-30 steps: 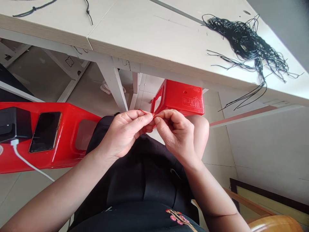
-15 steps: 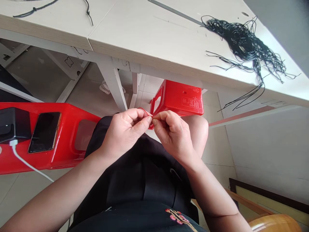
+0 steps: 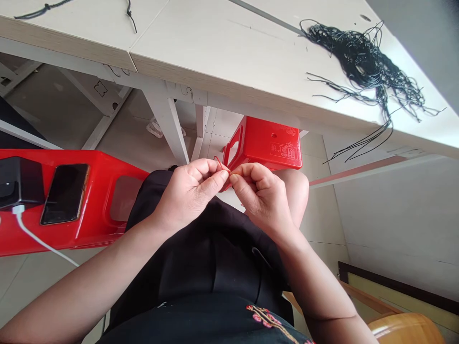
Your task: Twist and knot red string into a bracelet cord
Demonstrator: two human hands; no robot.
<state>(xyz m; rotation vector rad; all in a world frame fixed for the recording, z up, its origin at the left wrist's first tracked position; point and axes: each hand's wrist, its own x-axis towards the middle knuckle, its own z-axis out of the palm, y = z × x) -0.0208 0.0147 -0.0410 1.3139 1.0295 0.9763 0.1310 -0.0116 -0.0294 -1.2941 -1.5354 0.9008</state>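
A thin red cord [image 3: 219, 161] is pinched between my two hands above my lap. My left hand [image 3: 191, 191] is closed, thumb against forefinger, with a small loop of the cord rising over its fingertips. Close against it, my right hand [image 3: 260, 193] is also closed in a pinch on the cord. The fingertips of both hands nearly touch, and they hide most of the cord between them. A short bit of red shows under the right hand.
A white table [image 3: 222, 62] spans the front, bearing a bundle of black cords [image 3: 366, 67] at right. Beneath it stands a red stool [image 3: 270, 141]. At left, another red stool [image 3: 96, 191] carries a phone [image 3: 65, 193] and a black box [image 3: 21, 184] with a white cable [image 3: 46, 241].
My hands have shifted very slightly to the right. More of the red cord's loop now stands up above my left fingertips. The whole view has tilted a little.
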